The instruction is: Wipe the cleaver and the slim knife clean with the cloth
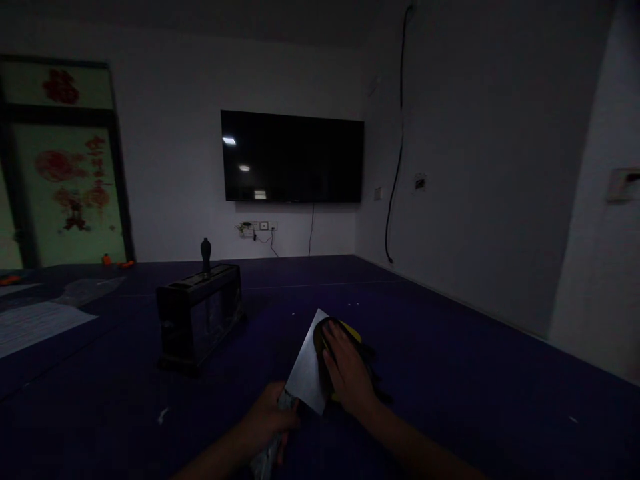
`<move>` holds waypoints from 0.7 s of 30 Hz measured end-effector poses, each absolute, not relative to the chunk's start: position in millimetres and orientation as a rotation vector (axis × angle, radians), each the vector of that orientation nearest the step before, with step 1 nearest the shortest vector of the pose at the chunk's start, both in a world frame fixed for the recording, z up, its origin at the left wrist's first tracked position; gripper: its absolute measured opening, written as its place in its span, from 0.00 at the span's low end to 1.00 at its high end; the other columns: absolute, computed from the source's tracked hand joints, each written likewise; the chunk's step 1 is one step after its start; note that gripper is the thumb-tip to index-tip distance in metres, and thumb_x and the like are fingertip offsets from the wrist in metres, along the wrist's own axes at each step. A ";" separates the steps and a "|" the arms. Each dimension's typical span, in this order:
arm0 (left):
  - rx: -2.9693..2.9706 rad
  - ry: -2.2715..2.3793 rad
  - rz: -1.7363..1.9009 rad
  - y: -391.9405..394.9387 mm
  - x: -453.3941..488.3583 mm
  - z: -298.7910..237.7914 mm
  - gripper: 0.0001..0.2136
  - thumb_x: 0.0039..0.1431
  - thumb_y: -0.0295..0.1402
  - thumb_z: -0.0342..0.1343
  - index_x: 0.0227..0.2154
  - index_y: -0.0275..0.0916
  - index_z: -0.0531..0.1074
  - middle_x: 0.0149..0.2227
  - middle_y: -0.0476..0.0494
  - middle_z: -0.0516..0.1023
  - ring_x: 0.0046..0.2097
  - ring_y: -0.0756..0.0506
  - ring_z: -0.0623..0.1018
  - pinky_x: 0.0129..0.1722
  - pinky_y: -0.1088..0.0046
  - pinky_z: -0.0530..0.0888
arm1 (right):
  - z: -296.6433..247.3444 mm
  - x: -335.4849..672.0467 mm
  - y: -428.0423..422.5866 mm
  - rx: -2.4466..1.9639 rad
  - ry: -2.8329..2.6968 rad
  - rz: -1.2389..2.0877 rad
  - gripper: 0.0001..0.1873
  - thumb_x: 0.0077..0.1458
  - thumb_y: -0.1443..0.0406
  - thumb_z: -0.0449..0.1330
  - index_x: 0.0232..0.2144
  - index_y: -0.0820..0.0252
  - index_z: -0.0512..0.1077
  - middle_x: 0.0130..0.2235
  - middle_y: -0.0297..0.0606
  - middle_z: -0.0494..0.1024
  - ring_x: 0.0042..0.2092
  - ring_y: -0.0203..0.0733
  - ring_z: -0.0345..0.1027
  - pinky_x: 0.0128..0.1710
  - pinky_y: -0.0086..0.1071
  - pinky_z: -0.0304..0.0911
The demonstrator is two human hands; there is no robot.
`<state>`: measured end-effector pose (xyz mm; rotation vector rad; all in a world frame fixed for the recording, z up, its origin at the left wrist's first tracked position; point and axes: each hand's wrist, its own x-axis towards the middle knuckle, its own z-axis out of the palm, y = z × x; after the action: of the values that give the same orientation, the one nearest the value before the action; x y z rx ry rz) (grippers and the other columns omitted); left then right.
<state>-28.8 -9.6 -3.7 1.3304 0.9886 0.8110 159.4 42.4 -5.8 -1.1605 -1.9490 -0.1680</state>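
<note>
My left hand (267,420) is wrapped round the handle of a kitchen cleaver (303,372), low in the middle of the head view. The broad, pale blade points up and away from me. My right hand (350,377) presses a dark cloth with yellow parts (353,330) against the right side of the blade. Its fingers lie bent over the cloth, which hides part of the blade. Left of the cleaver stands a black knife block (176,327) with clear-looking sides. One dark handle (205,252) sticks up from its top.
The dark blue table (450,400) reaches to the walls. Printed paper (40,325) and clear plastic film (93,290) lie at the left, with small orange items (106,259) behind. A television (295,160) hangs on the far wall. A black cable (401,133) runs down the right wall.
</note>
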 end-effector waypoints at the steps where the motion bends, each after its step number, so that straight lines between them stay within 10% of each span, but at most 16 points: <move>1: 1.334 0.988 0.814 -9.7 -28.5 -3.5 0.10 0.32 0.30 0.55 0.22 0.37 0.61 0.09 0.57 0.62 0.10 0.55 0.60 0.08 0.82 0.57 | -5.7 159.4 42.5 -1.161 -1.950 -0.163 0.25 0.60 0.58 0.41 0.58 0.60 0.54 0.61 0.41 0.51 0.61 0.47 0.43 0.57 0.46 0.48; 21: 1.369 0.950 0.859 -11.6 -26.9 -3.1 0.09 0.33 0.30 0.56 0.20 0.36 0.62 0.10 0.57 0.61 0.10 0.55 0.59 0.09 0.82 0.57 | -6.6 159.2 42.3 -1.153 -1.933 -0.162 0.25 0.60 0.58 0.42 0.57 0.59 0.55 0.60 0.41 0.53 0.60 0.47 0.45 0.56 0.45 0.49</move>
<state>-26.9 -11.6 -3.1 1.3694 0.9498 0.8594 159.2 42.3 -6.6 -1.1532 -1.9335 -0.1621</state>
